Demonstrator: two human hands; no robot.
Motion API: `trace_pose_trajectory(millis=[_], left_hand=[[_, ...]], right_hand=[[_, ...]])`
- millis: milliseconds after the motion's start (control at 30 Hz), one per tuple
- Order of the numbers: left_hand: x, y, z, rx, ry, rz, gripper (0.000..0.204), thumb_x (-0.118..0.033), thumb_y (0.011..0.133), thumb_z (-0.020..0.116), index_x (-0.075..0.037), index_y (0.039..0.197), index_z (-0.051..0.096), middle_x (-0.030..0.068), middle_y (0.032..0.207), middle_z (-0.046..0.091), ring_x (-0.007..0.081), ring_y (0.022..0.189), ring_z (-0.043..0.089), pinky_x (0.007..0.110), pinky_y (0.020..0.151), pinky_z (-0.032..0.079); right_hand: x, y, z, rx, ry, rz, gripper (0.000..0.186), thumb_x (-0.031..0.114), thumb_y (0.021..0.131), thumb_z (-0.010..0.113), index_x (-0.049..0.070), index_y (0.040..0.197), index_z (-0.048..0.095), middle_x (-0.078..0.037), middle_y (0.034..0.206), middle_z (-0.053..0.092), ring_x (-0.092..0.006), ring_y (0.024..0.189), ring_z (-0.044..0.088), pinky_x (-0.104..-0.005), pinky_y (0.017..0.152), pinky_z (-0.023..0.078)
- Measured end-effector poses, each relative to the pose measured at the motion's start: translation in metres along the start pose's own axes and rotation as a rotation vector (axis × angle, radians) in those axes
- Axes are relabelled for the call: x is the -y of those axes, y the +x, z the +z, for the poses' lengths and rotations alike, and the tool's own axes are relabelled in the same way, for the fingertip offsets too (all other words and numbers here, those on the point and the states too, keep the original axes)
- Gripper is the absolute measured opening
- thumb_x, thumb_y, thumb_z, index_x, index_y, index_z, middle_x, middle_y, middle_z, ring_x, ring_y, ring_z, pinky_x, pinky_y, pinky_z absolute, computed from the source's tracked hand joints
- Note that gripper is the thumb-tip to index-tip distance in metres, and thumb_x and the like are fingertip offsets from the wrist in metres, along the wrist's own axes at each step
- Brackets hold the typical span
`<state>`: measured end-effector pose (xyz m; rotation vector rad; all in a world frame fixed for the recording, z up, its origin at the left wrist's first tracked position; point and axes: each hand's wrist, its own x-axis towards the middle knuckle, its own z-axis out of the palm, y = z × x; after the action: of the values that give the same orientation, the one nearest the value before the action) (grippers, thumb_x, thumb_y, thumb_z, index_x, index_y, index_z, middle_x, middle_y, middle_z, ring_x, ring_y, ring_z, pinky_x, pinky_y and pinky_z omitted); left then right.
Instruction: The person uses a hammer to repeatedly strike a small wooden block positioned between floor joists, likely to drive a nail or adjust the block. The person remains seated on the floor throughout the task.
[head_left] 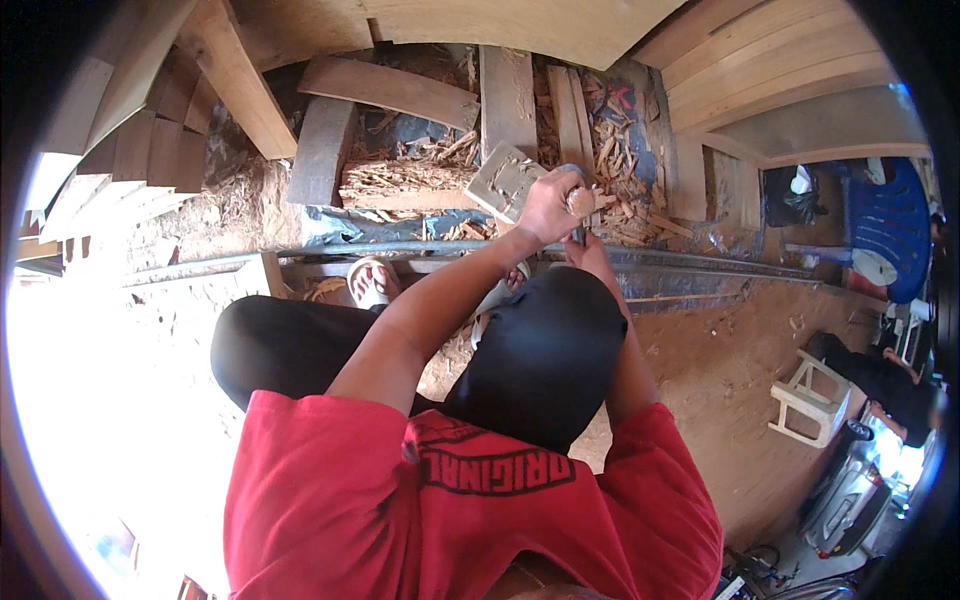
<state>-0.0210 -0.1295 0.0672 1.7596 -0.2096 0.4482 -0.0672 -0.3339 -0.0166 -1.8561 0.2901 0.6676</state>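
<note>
Left hand: the left hand (pixel 545 208) is curled in a grip around a wooden-ended tool (pixel 580 203); the tool's pale round end shows beside the knuckles, and its lower part is hidden by the fingers.
Right hand: the right hand (pixel 592 256) is just below the left one, beyond the knee, near a dark upright piece (pixel 578 237); whether it grasps that piece, I cannot tell.
Pale block: a flat wooden block (pixel 500 180) with dark marks on its face sits tilted just left of the left hand, its right edge close to the fingers.
Wood chips: chips (pixel 620 130) lie scattered beyond and to the right of both hands.
Planks: a wide plank (pixel 507 100) runs away beyond the left hand; a slanting board (pixel 390 88) lies farther off, to its left.
Metal pipe: a long pipe (pixel 420 246) crosses left of the hands, nearer the body than the block.
Legs: a dark-clad knee (pixel 550 340) rises just below the hands; a sandalled foot (pixel 373 282) is to their left.
Far right of the hands: a blue plastic chair (pixel 890 215), and nearer the body a wooden stool (pixel 812 400), a dark-clothed person (pixel 880 385) and a silver car (pixel 845 510).
</note>
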Motion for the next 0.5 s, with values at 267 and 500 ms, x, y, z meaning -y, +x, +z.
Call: trace_pose_trajectory(millis=[267,500], left_hand=[[0.013,0.007,-0.014,0.155,0.169,0.048,0.023,-0.015,0.079,0.080,-0.002,0.096,0.071,0.0202,0.093,0.074,0.0439,0.089,0.072,0.053,0.082,0.057],[0.029,0.016,-0.021,0.273,0.153,0.020,0.029,-0.023,0.082,0.084,-0.007,0.105,0.077,0.0206,0.094,0.077,0.0430,0.090,0.076,0.051,0.082,0.061]], right_hand=[[0.013,0.087,0.025,-0.079,-0.154,-0.179,0.025,0.023,0.100,0.073,0.002,0.115,0.070,-0.006,0.086,0.069,-0.0186,0.071,0.066,-0.0386,0.062,0.052],[0.039,-0.035,-0.017,-0.312,-0.276,-0.206,0.023,0.015,0.100,0.073,0.004,0.119,0.074,-0.006,0.087,0.071,-0.0160,0.078,0.066,-0.0349,0.075,0.054]])
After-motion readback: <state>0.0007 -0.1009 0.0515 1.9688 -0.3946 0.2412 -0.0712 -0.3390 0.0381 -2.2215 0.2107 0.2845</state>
